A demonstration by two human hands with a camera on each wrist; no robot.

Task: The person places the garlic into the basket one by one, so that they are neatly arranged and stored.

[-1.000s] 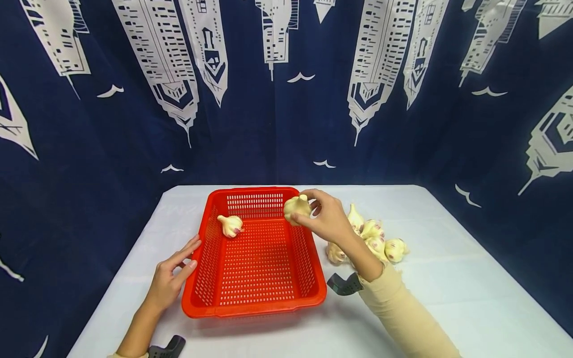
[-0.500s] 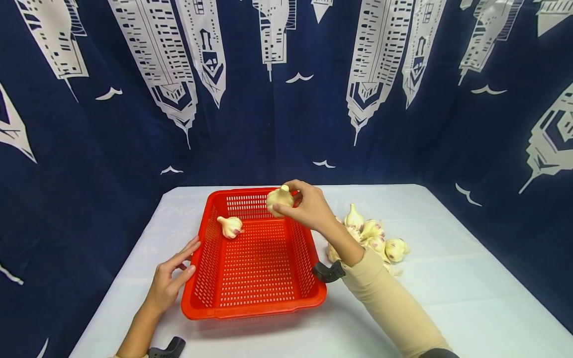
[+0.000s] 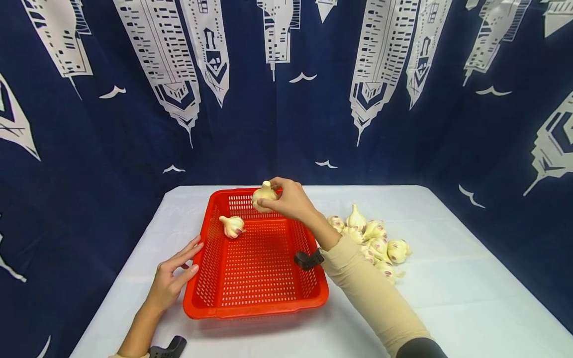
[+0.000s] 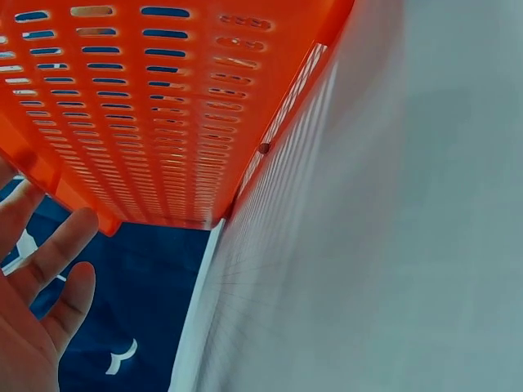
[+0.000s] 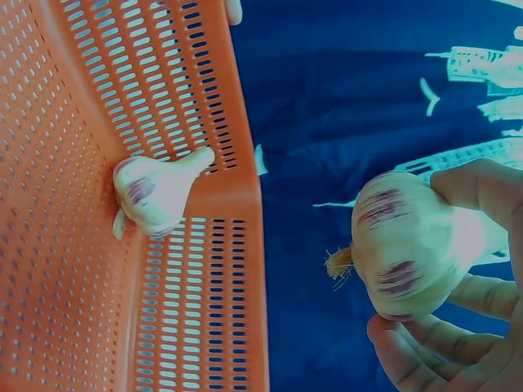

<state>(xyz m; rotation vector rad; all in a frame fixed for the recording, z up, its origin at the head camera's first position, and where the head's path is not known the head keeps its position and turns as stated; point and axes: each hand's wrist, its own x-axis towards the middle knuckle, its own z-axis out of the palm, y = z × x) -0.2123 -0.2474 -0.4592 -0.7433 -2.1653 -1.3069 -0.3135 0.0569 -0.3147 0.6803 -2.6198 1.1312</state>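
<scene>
I've got the right hand (image 3: 293,200) above the far end of the red rectangular perforated plastic basket (image 3: 255,312) — fingers pinching a round, cream, purple-streaked garlic bulb (image 3: 263,199), neck up. My left hand (image 3: 167,283) has loosely extended fingers at the left rim. Another pale garlic bulb (image 3: 234,227) lies inside — a pale garlic heap (image 3: 378,246) sits right, on the white desk (image 3: 456,283).

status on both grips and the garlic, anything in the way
Right grip holding garlic bulb above far end of red basket. Left grip at basket's left rim. Second bulb inside basket; no obstruction seen.
</scene>
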